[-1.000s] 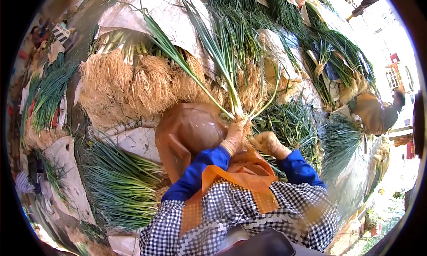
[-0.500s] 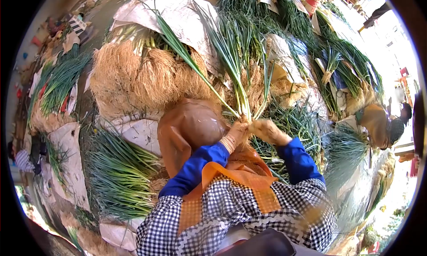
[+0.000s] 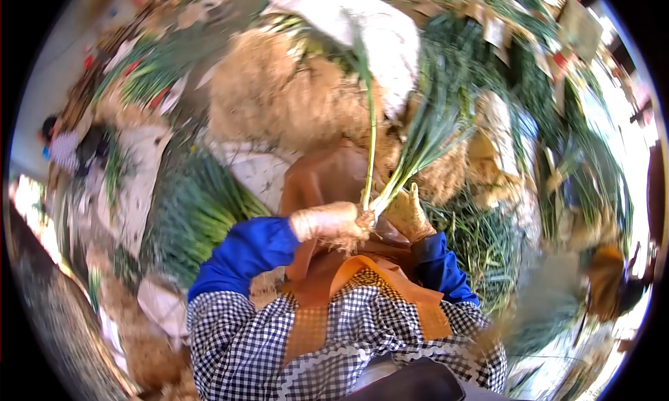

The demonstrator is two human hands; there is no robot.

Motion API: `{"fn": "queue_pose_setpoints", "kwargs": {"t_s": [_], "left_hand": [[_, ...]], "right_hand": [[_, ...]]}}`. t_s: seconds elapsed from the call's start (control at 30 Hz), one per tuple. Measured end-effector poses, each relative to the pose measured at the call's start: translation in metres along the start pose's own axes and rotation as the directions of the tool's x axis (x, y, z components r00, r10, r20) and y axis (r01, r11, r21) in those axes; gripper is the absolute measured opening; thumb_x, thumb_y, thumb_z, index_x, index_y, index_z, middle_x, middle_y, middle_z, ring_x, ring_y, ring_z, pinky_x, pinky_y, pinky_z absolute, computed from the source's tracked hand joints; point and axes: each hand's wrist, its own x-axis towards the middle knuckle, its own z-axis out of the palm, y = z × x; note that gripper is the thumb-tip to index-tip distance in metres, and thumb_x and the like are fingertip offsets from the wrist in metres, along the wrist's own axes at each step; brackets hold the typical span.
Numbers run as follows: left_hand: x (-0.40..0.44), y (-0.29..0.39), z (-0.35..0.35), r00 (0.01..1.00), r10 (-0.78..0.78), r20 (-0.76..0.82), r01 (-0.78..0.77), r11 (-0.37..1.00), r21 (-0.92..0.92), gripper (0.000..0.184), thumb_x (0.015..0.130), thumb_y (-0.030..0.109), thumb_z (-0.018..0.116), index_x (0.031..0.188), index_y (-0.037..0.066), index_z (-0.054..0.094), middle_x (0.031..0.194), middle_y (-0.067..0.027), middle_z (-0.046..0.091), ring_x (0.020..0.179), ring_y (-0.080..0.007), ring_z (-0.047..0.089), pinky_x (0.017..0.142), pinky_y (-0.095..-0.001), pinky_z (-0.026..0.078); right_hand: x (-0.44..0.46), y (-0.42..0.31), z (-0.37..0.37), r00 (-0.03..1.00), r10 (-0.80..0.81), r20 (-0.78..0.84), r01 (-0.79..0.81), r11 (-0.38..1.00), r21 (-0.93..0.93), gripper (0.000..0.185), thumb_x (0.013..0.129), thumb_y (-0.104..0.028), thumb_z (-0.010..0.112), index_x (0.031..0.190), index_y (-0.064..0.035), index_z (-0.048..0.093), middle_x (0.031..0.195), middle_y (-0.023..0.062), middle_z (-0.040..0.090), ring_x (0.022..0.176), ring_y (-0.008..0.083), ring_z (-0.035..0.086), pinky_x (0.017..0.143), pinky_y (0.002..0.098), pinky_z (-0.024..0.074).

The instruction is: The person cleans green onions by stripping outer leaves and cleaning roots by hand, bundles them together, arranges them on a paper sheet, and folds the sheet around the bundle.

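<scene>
My left hand (image 3: 326, 221) is closed round the root end of a small bunch of green onions (image 3: 411, 157). Pale roots hang below its fingers, and the green leaves fan upward and to the right. One stalk stands apart from the others, nearly upright. Beside the white stems, my right hand (image 3: 412, 216) has its thumb raised and its fingers apart; some fingertips are hidden by the stalks. Both hands are over the brown apron (image 3: 327, 174) covering my lap.
Large bundles with tan roots (image 3: 279, 94) lie ahead, partly under a white sheet (image 3: 369, 25). A pile of green onions (image 3: 198, 216) sits to my left, loose leaves (image 3: 474, 248) to my right. Farther off, a person (image 3: 63, 147) is at the left, another (image 3: 610, 282) at the right.
The bunch has tilted to the right, and one stalk has separated. My right hand has opened from its grip at the base. The whole view has shifted and turned.
</scene>
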Motion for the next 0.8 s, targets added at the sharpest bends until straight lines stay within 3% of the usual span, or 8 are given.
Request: {"fn": "queue_pose_setpoints", "kwargs": {"t_s": [0.17,0.23,0.3,0.4,0.57,0.63,0.7,0.8], "left_hand": [[-0.190,0.020,-0.043,0.833,-0.142,-0.535,0.354,0.880,0.317,0.039,0.084,0.020,0.057,0.121,0.012,0.045,0.081,-0.0020,0.058,0.075,-0.0130,0.054,0.063,-0.0289,0.045],[-0.254,0.039,-0.037,0.673,-0.341,-0.657,0.363,0.925,-0.108,0.058,0.083,0.016,0.058,0.135,0.014,0.032,0.093,-0.0015,0.058,0.079,-0.0142,0.056,0.074,-0.0293,0.047],[-0.294,-0.010,-0.016,0.556,-0.242,-0.795,-0.363,0.790,-0.494,0.073,0.079,0.011,0.061,0.140,0.012,0.021,0.105,-0.0026,0.055,0.087,-0.0165,0.056,0.089,-0.0362,0.045],[-0.331,-0.044,0.017,0.360,-0.171,-0.917,-0.649,0.660,-0.378,0.072,0.079,0.002,0.060,0.138,0.008,0.021,0.110,-0.0043,0.051,0.108,-0.0201,0.051,0.093,-0.0326,0.043],[-0.346,-0.130,0.044,0.228,-0.172,-0.958,-0.828,0.483,-0.284,0.048,0.077,-0.001,0.059,0.121,0.004,0.040,0.106,-0.0109,0.056,0.099,-0.0280,0.057,0.095,-0.0432,0.039],[-0.337,-0.190,0.072,0.302,-0.335,-0.892,-0.805,0.412,-0.427,0.040,0.076,-0.004,0.053,0.113,0.010,0.049,0.111,-0.0075,0.053,0.108,-0.0258,0.051,0.099,-0.0466,0.035],[-0.317,-0.256,0.110,0.101,-0.597,-0.796,-0.847,0.369,-0.383,0.041,0.080,0.004,0.052,0.120,0.011,0.046,0.114,-0.0075,0.053,0.108,-0.0259,0.051,0.100,-0.0453,0.033],[-0.265,-0.293,0.148,-0.008,-0.812,-0.584,-0.908,0.250,-0.335,0.052,0.080,0.012,0.054,0.130,0.008,0.038,0.121,-0.0092,0.051,0.107,-0.0258,0.051,0.097,-0.0406,0.035]], "right_hand": [[0.131,0.040,0.111,0.992,-0.007,0.127,-0.042,0.924,0.380,0.071,0.082,-0.055,0.044,0.130,-0.0034,0.035,0.136,0.0176,0.035,0.122,0.0338,0.036,0.101,0.0464,0.0291],[0.167,0.048,0.177,0.973,0.059,0.221,-0.165,0.852,0.497,0.046,0.090,-0.034,0.047,0.123,-0.0016,0.041,0.133,0.0188,0.037,0.121,0.0300,0.039,0.098,0.0443,0.0333],[0.214,0.067,0.218,0.944,0.070,0.322,-0.136,0.973,0.188,0.050,0.090,-0.038,0.046,0.125,-0.0027,0.041,0.134,0.0182,0.036,0.122,0.0283,0.038,0.100,0.0427,0.0313],[0.255,0.086,0.270,0.842,-0.015,0.539,0.255,0.892,-0.373,0.056,0.089,-0.045,0.045,0.128,-0.0048,0.040,0.136,0.0170,0.035,0.124,0.0249,0.035,0.104,0.0394,0.0273],[0.276,0.150,0.334,0.675,0.453,0.582,-0.121,0.847,-0.518,0.066,0.085,-0.050,0.048,0.135,-0.0103,0.032,0.142,0.0160,0.023,0.130,0.0298,0.025,0.105,0.0430,0.0242],[0.267,0.169,0.290,0.613,0.409,0.676,-0.112,0.892,-0.438,0.074,0.083,-0.054,0.048,0.137,-0.0078,0.027,0.143,0.0160,0.021,0.130,0.0306,0.025,0.104,0.0422,0.0262],[0.277,0.193,0.243,0.528,0.423,0.737,-0.107,0.893,-0.436,0.088,0.077,-0.061,0.051,0.137,-0.0023,0.024,0.142,0.0157,0.025,0.131,0.0306,0.024,0.102,0.0394,0.0286],[0.287,0.208,0.179,0.680,0.628,0.378,-0.292,0.705,-0.647,0.074,0.084,-0.050,0.049,0.136,-0.0028,0.027,0.139,0.0149,0.030,0.127,0.0302,0.033,0.099,0.0387,0.0325]]}}
